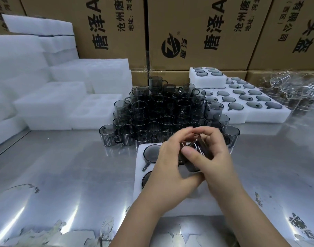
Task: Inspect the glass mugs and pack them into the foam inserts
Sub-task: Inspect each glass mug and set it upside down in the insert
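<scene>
Cartons (191, 18) marked 唐泽A | left grip (170, 172), right grip (218, 163) hold mug (192, 167)

**Table** (63, 166): polished metal top, its protective film peeling along the near edge.

Lying on it:
- Centre front: one white foam insert (195, 205) (partly hidden).
- Just behind it: a dense cluster of smoky glass mugs (161, 111), some stacked.
- Left: piled empty foam blocks (49, 104).
- Rear right: filled foam trays (245, 118), a smaller one on top.
- Far right: a heap of clear glassware (293, 90).
</scene>
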